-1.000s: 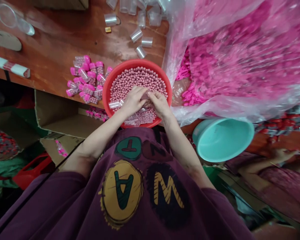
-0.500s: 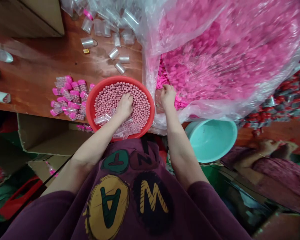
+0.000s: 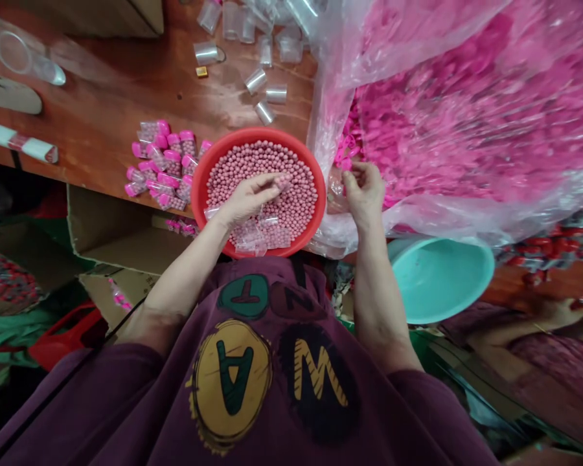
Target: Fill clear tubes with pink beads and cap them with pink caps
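My left hand [image 3: 253, 195] is above a red basin [image 3: 198, 188] of pink beads [image 3: 267, 155], with thumb and fingers closed around a small clear tube [image 3: 282, 181] that seems to hold beads. Several clear tubes [image 3: 257, 236] lie on the beads near the basin's front rim. To the right of the basin, my right hand [image 3: 368, 191] is at the opening of a plastic bag of pink caps [image 3: 418, 123]. Its thumb and forefinger are pinched at a pink cap [image 3: 346, 164], partly hidden by the fingertips.
Capped bead-filled tubes [image 3: 165, 168] lie left of the basin; empty clear tubes [image 3: 265, 81] lie behind. A turquoise basin [image 3: 442, 285] sits front right. Cardboard boxes [image 3: 111, 226] are below the table's left edge. Another person's arm [image 3: 519, 336] shows at right.
My left hand has lifted out of the beads with a tube in its fingers. My right hand stays by the bag, its fingers now pinched. The whole view has shifted.
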{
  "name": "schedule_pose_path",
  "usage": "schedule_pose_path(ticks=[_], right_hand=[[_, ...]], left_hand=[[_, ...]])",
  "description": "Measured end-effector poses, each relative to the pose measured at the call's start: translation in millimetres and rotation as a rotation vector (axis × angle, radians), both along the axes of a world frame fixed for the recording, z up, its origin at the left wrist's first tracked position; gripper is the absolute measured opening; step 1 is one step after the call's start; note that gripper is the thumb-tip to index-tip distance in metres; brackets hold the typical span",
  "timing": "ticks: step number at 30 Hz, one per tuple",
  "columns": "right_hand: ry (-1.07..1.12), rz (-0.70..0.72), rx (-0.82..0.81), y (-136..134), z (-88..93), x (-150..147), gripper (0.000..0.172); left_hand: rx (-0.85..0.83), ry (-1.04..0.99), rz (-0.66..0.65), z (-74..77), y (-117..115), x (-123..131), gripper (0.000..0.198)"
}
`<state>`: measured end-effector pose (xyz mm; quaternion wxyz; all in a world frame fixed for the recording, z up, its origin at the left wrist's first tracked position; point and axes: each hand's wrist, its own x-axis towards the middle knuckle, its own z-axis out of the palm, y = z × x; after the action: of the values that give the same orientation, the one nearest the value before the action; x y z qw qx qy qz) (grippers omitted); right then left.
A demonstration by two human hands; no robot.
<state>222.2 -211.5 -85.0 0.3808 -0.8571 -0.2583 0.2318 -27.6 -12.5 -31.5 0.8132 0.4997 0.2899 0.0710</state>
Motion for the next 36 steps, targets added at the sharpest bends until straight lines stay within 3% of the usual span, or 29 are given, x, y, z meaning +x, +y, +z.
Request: schedule_pose_path(ticks=[5, 8, 11, 20, 23, 32, 36], right_hand=[[0.154, 0.132, 0.331, 23, 52.4, -54, 0.051], [0.131, 0.232, 0.362, 45, 75.6, -77, 0.044], [0.064, 0.338, 0.307, 57, 86.4, -89, 0.042], [0.019, 0.410, 0.263, 43, 84.8, -100, 0.040], [0.036, 0.402, 0.265, 46, 81.3, -101, 0.041], [0.106, 0.304, 0.265, 48, 76.4, -110, 0.047], [0.098, 0.327, 0.250, 46, 77.3, -109, 0.042]], left_hand=[[-0.247, 0.121, 0.039, 22.9, -9, 2, 0.035], [-0.282, 0.163, 0.027, 29.9, -11, 3, 0.030], [-0.271, 0.195, 0.001, 32.6, -10, 2, 0.029], [-0.322, 0.220, 0.115, 31.6, -11, -7, 0.016], [-0.326, 0.245, 0.100, 31.5, -11, -9, 0.012], [-0.379, 0.277, 0.108, 25.2, -9, -10, 0.018], [-0.379, 0.280, 0.124, 25.3, -8, -7, 0.019]])
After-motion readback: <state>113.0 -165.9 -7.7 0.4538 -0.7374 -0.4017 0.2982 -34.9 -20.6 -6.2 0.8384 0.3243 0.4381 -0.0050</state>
